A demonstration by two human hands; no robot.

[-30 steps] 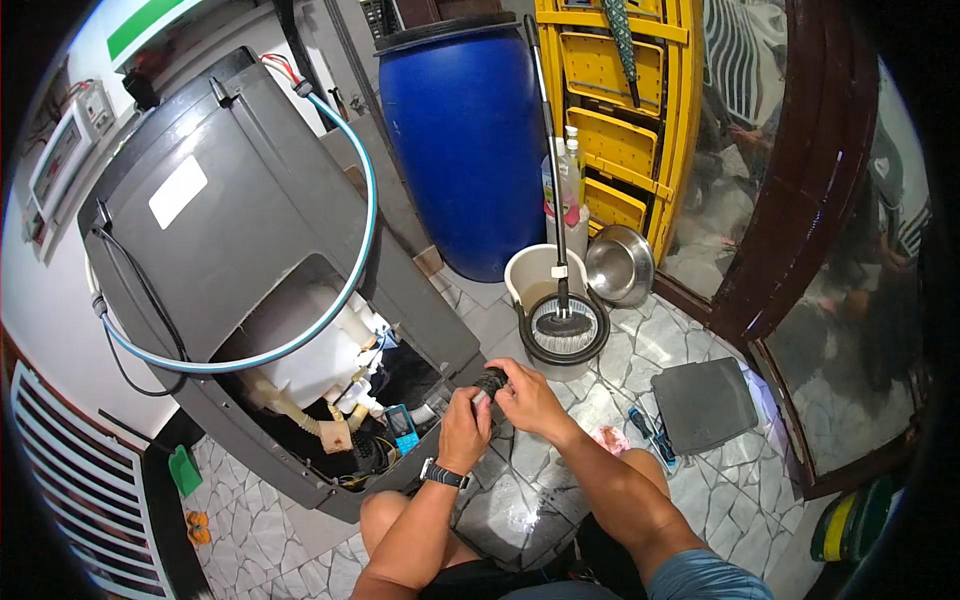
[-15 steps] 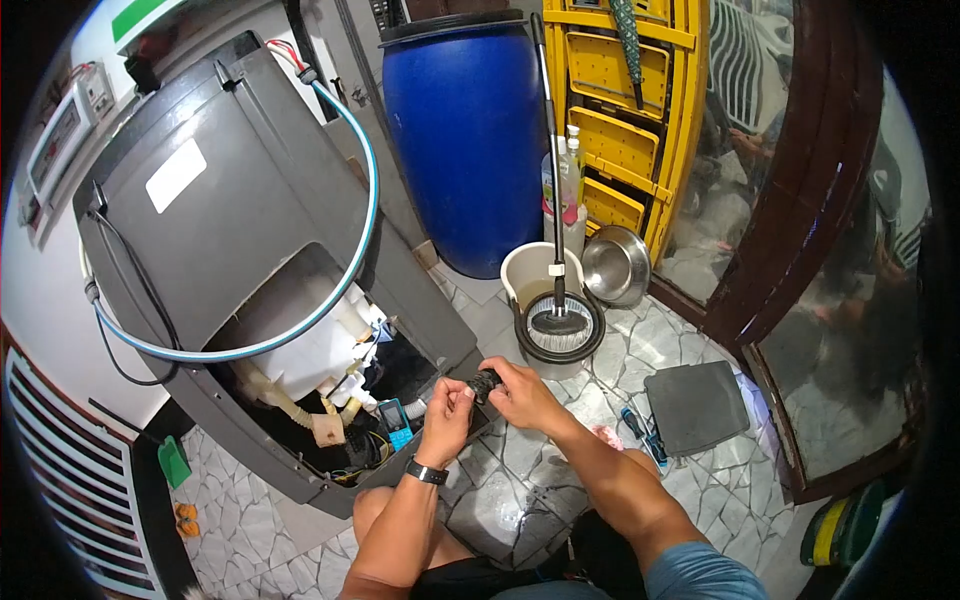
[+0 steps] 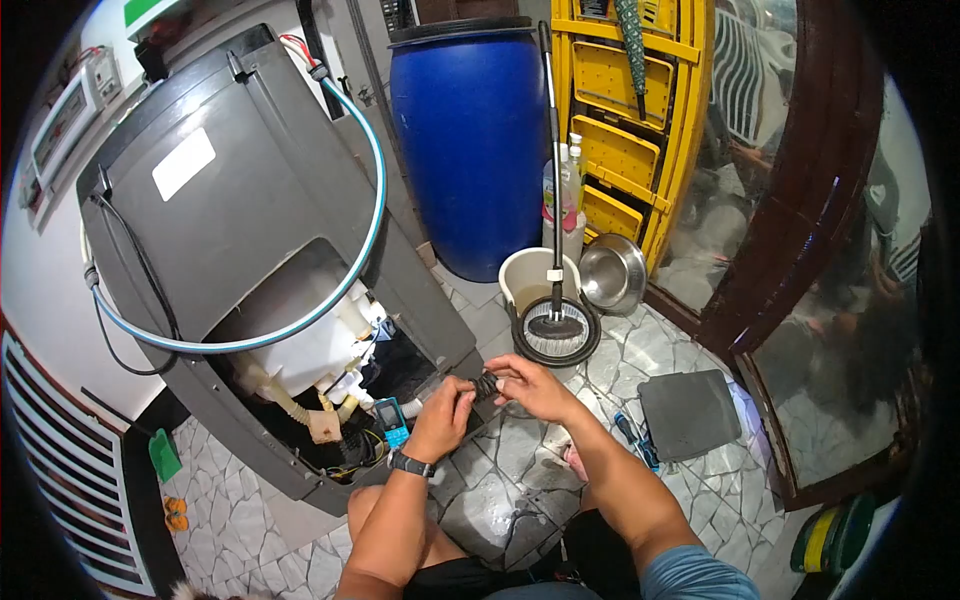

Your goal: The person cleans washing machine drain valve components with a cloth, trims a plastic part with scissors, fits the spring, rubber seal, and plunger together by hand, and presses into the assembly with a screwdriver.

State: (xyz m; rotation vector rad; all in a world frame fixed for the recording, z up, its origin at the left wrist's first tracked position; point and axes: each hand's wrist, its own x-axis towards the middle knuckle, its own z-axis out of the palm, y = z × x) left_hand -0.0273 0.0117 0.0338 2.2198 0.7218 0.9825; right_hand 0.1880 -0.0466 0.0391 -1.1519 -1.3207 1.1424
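Note:
A small black ribbed piece [image 3: 486, 386], coiled or corrugated in look, is held between my two hands. My left hand [image 3: 443, 417] pinches its left end, its fingers closed. On the other end are the bent fingers of my right hand [image 3: 530, 388]. Just left of my hands, a large grey machine housing [image 3: 250, 170] has a cut-out showing a white tub [image 3: 300, 310], a corrugated pale hose [image 3: 290, 402] and wires. A blue handheld device [image 3: 392, 425] with a small screen rests at the opening's lower edge. The exact kind of the black piece is unclear.
A blue-white hose [image 3: 383, 190] arcs over the housing. Ahead stand a blue barrel [image 3: 465, 150], a bucket [image 3: 520, 275] with a mop [image 3: 555, 325], a metal bowl [image 3: 613, 275] and yellow folding steps [image 3: 620, 140]. Tools [image 3: 635, 435] and a grey panel [image 3: 690, 415] lie right on the stone-patterned floor.
The fingers of my right hand have shifted on the black piece, showing more of it. My left wrist has turned slightly. The whole view has moved a little.

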